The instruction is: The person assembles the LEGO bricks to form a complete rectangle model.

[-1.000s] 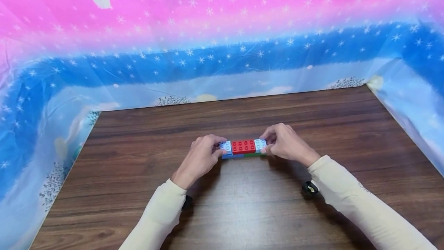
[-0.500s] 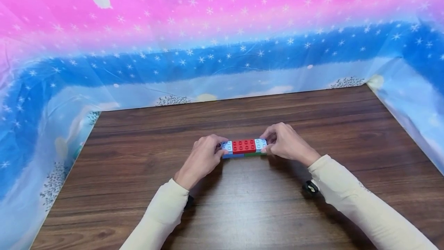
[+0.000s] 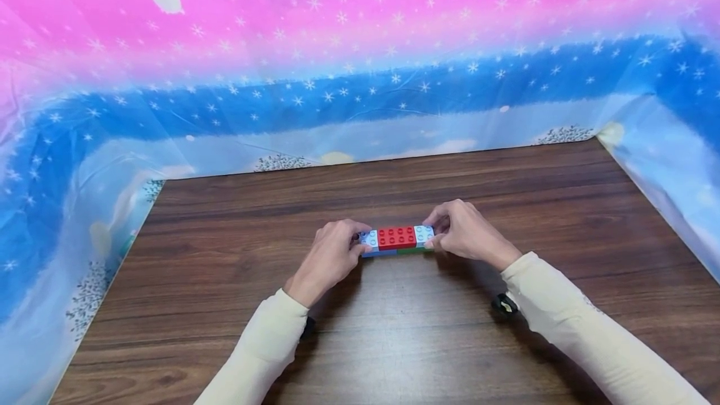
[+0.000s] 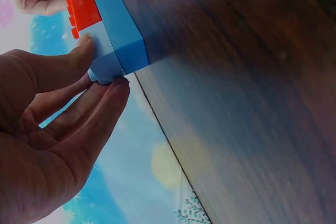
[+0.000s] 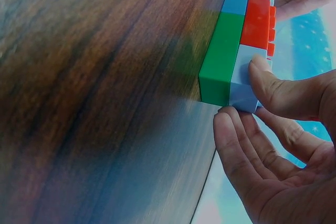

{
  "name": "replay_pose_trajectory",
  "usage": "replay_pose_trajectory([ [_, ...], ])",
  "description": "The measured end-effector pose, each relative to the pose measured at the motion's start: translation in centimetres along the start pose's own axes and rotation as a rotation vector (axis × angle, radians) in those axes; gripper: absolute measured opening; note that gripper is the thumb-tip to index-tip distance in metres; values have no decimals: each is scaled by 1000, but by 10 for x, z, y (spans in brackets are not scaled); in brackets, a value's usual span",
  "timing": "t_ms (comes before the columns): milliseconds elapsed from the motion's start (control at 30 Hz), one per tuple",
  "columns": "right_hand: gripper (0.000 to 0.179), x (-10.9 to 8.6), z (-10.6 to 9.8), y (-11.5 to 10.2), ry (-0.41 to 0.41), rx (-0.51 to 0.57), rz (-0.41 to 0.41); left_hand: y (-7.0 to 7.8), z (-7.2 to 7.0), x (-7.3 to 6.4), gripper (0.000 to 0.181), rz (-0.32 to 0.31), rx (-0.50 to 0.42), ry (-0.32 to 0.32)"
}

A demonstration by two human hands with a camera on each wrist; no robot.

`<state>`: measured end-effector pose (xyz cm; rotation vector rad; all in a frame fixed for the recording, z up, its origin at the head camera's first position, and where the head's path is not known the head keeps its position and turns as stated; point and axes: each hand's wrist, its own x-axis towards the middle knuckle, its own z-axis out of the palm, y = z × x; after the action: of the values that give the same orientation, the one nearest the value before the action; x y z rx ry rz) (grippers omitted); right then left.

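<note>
A row of toy building bricks sits on the wooden table (image 3: 394, 324) in two layers. On top, a red brick (image 3: 396, 238) lies between two smaller light blue bricks. Below them are a blue brick (image 4: 123, 30) on the left and a green brick (image 5: 223, 56) on the right. My left hand (image 3: 329, 255) pinches the left light blue brick (image 4: 100, 43), thumb on its near side. At the other end, my right hand (image 3: 464, 233) pinches the right light blue brick (image 5: 241, 80) between thumb and fingers. The fingers partly cover both end bricks.
A pink and blue patterned cloth (image 3: 337, 105) hangs behind the table and runs along its left and right sides. Dark straps with small devices show under both cream sleeves (image 3: 270, 330).
My left hand has shifted slightly right, and the left light blue brick now sits closer against the red one. My right hand stays in place.
</note>
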<state>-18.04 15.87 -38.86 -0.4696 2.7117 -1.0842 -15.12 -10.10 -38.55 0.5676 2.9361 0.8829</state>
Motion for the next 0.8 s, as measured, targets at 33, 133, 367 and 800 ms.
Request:
replay_pose_trajectory([
  [33,26,0,0,0,1,-1,0,0,0,0,28,-3,-2,-1],
  [133,26,0,0,0,2,-4,-6,-1,1,0,28,-8,-5,0],
  [367,25,-1,1,-1,7,-6,4,0,1,0,29,4,-6,2],
  [800,26,-2,1,-2,-11,2,14,2,0,1,33,-14,5,-18],
])
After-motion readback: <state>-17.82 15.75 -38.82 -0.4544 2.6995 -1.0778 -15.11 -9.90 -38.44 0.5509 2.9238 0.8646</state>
